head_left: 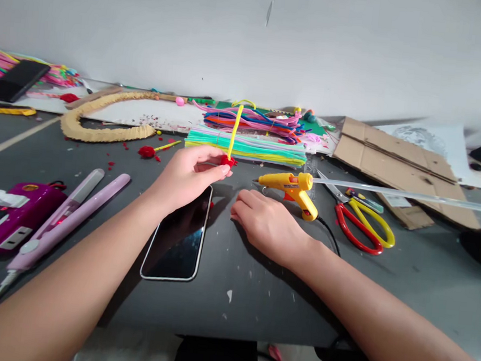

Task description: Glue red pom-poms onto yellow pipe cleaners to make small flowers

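Observation:
My left hand (190, 175) pinches a red fuzzy piece (228, 161) with a yellow pipe-cleaner stem (235, 132) standing upright from it, above the top end of a phone (179, 240). My right hand (266, 222) rests on the dark table with its fingers curled in; whether anything is inside them is hidden. Just beyond it lies a yellow glue gun (291, 186) with a long clear glue stick (405, 193) in its back. Behind the stem are bundled pastel pipe cleaners (248, 146). Another red piece (147, 152) on a yellow stem lies to the left.
A pink hair straightener (70, 218) and purple power block (15, 218) are at left. Scissors (363, 226) and cardboard (399, 162) are at right. A tan curved strip (100, 133) and a black phone (16, 80) lie at the back left. The table's front edge is near my forearms.

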The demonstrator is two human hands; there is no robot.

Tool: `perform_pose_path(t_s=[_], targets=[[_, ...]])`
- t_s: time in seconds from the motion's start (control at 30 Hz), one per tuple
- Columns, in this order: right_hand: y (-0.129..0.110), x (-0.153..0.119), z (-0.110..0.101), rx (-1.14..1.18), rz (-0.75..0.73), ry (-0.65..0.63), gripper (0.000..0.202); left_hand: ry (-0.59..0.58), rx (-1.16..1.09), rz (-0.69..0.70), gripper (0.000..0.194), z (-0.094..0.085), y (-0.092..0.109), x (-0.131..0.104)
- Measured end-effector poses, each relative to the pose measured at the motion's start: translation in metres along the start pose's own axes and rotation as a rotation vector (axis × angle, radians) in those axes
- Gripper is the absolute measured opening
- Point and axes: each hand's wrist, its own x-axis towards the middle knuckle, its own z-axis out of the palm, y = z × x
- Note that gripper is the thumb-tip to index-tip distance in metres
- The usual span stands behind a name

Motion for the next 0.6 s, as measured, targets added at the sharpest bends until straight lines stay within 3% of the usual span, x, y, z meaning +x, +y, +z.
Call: perform_pose_path(t_s=[0.37, 0.6], targets=[[-0.002, 0.001, 0.002, -0.034, -0.045, -0.005, 0.023, -0.007, 0.016, -0.018, 0.034, -0.001, -0.003, 0.000], [-0.003, -0.003, -0.010, -0.034, -0.024, -0.100, 0.021, -0.018, 0.029, -0.008, 0.033, -0.001, -0.004, 0.001]])
